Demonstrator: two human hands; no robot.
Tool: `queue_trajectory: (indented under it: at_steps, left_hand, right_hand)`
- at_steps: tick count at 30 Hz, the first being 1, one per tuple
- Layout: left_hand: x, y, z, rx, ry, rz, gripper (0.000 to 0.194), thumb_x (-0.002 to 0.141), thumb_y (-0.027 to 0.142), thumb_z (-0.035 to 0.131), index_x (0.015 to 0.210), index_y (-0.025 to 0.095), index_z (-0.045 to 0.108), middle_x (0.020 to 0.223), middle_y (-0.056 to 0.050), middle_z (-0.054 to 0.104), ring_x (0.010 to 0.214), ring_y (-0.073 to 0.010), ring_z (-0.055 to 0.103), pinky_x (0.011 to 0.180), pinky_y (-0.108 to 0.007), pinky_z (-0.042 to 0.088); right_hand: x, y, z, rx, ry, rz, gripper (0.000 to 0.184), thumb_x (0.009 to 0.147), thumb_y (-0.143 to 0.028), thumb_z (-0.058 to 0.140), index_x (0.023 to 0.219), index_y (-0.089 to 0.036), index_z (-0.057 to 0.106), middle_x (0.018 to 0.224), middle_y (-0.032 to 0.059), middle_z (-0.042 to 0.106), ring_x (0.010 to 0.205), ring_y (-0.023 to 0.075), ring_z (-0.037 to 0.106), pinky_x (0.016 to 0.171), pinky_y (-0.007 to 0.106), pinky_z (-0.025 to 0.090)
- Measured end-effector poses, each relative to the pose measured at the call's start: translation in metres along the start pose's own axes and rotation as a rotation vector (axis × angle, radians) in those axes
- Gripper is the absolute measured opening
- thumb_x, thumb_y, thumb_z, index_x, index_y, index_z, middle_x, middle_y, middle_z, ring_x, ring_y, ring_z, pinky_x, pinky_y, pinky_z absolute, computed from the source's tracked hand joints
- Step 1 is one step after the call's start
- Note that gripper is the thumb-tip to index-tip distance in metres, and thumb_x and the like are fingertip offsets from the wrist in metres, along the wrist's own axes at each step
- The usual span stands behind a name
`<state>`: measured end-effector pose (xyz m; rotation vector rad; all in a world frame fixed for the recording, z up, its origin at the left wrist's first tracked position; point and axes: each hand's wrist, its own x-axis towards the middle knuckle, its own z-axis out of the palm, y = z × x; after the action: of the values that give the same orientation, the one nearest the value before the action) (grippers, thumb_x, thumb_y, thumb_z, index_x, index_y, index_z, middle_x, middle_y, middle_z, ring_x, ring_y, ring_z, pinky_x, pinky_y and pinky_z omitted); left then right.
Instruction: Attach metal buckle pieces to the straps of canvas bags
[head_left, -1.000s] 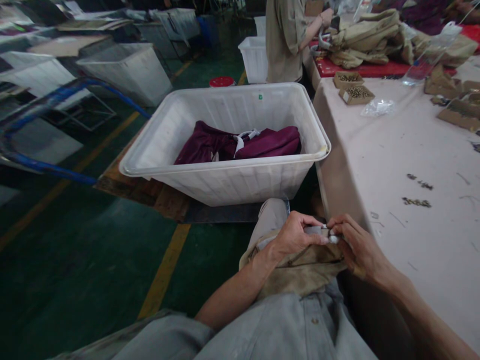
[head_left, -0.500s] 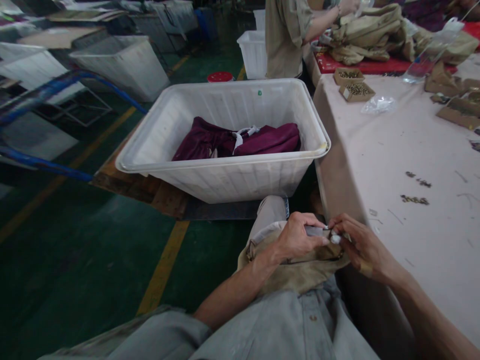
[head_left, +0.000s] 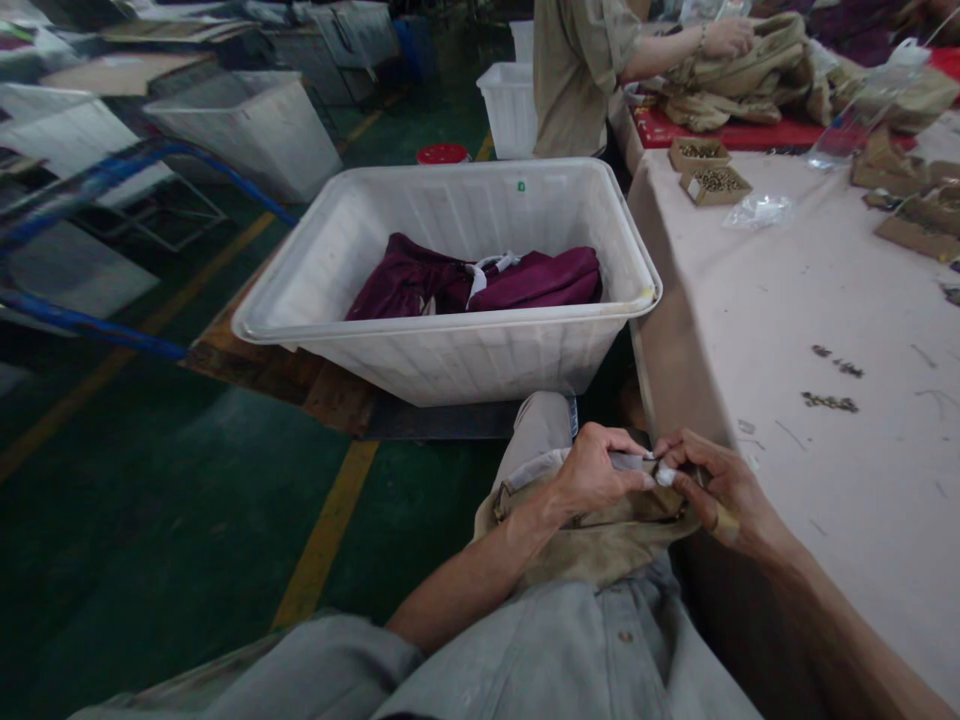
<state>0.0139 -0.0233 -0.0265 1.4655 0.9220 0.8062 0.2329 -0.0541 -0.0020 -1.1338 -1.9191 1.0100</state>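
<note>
Across my lap lies a khaki garment (head_left: 600, 555), bunched up beside the table edge. My left hand (head_left: 596, 470) is closed on its upper edge, thumb and fingers pinching a greyish strip of the cloth. Close by on the right, my right hand (head_left: 716, 485) pinches the same edge, its fingertips almost meeting those of the left. White wrapping (head_left: 664, 474) covers a fingertip between the hands, and a tan band (head_left: 724, 524) circles a finger of the right hand. Any small part held between the fingertips is too small to make out.
A white plastic tub (head_left: 450, 350) with maroon cloth (head_left: 540, 280) stands ahead. The pale-covered table (head_left: 795, 290) on my right bears small metal pieces (head_left: 829, 402) and boxes of fittings (head_left: 715, 185). Beyond, a co-worker (head_left: 574, 80) handles khaki cloth. A blue rail (head_left: 90, 330) is at left.
My right hand has shifted slightly at the garment edge, its fingers turning a little. The left hand stays in place. The co-worker's hand has moved right and down onto the khaki cloth.
</note>
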Motion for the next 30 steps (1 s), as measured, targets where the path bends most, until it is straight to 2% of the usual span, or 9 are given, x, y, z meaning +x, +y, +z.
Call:
queue_trajectory:
  at_steps: [9,13,15,19,21,24,26,28,30]
  left_hand:
    - [0.002,0.008,0.0,0.066,-0.014,-0.033,0.028,0.064,0.027,0.087,0.089,0.014,0.084,0.082,-0.005,0.076,0.075,-0.0179,0.066,0.066,-0.027,0.045]
    - [0.002,0.008,0.003,0.06,-0.017,-0.046,0.03,0.066,0.028,0.086,0.09,0.012,0.083,0.085,-0.007,0.078,0.076,-0.0197,0.067,0.067,-0.028,0.046]
    - [0.001,0.008,0.005,0.051,0.004,-0.048,0.031,0.067,0.029,0.085,0.091,0.01,0.082,0.084,-0.007,0.077,0.073,-0.0191,0.066,0.064,-0.028,0.045]
    - [0.001,0.008,0.005,0.103,0.04,-0.049,0.026,0.07,0.027,0.083,0.09,0.011,0.081,0.082,-0.005,0.075,0.072,-0.0175,0.065,0.062,-0.026,0.044]
    - [0.001,0.01,0.004,0.147,0.06,-0.039,0.023,0.071,0.026,0.082,0.089,0.012,0.08,0.084,-0.005,0.075,0.075,-0.0178,0.067,0.065,-0.026,0.046]
    - [0.0,0.014,0.002,0.288,0.053,0.018,0.019,0.077,0.027,0.078,0.091,0.014,0.077,0.091,-0.006,0.076,0.083,-0.0193,0.069,0.071,-0.027,0.048]
    - [-0.002,0.017,0.001,0.49,0.015,0.053,0.019,0.082,0.029,0.073,0.096,0.016,0.074,0.096,-0.008,0.076,0.089,-0.0225,0.07,0.077,-0.03,0.05]
    - [-0.005,0.019,0.002,0.731,-0.029,0.041,0.023,0.088,0.032,0.065,0.103,0.016,0.069,0.097,-0.011,0.076,0.091,-0.0274,0.071,0.078,-0.035,0.051]
    - [-0.006,0.019,0.004,0.905,-0.052,-0.002,0.026,0.093,0.032,0.056,0.11,0.014,0.064,0.095,-0.014,0.075,0.085,-0.0314,0.071,0.075,-0.039,0.051]
  right_hand:
    - [-0.006,0.017,0.009,0.072,0.121,0.22,0.015,0.09,-0.034,0.07,0.084,-0.02,0.065,0.094,0.0052,0.071,0.087,0.022,0.067,0.075,0.031,0.052]
    - [-0.005,0.017,0.009,0.059,0.143,0.197,0.018,0.091,-0.036,0.069,0.085,-0.02,0.063,0.09,0.0052,0.07,0.084,0.0218,0.065,0.076,0.032,0.052]
    - [-0.005,0.017,0.005,0.06,0.108,0.18,0.016,0.092,-0.036,0.068,0.089,-0.02,0.063,0.092,0.0053,0.07,0.086,0.0214,0.064,0.075,0.032,0.051]
    - [-0.003,0.018,0.0,-0.028,0.011,0.178,0.019,0.091,-0.034,0.067,0.103,-0.021,0.062,0.089,0.0023,0.065,0.076,0.0173,0.059,0.067,0.029,0.047]
    - [-0.002,0.017,0.001,-0.093,0.031,0.162,0.021,0.088,-0.033,0.068,0.103,-0.021,0.06,0.088,0.0018,0.065,0.075,0.0172,0.059,0.067,0.029,0.046]
    - [-0.002,0.013,0.002,-0.142,0.086,0.14,0.021,0.087,-0.033,0.067,0.103,-0.021,0.059,0.091,0.0025,0.066,0.078,0.0184,0.061,0.069,0.03,0.047]
    - [-0.002,0.012,0.002,-0.167,0.039,0.121,0.021,0.088,-0.032,0.066,0.103,-0.021,0.06,0.09,0.0024,0.066,0.077,0.018,0.061,0.069,0.029,0.047]
    - [-0.002,0.012,0.004,-0.224,-0.01,0.107,0.017,0.086,-0.026,0.067,0.101,-0.02,0.061,0.088,0.0016,0.066,0.073,0.0167,0.06,0.067,0.029,0.047]
    - [-0.002,0.015,0.01,-0.328,0.023,0.078,0.014,0.084,-0.018,0.066,0.095,-0.02,0.059,0.083,0.0009,0.065,0.07,0.0161,0.059,0.065,0.028,0.046]
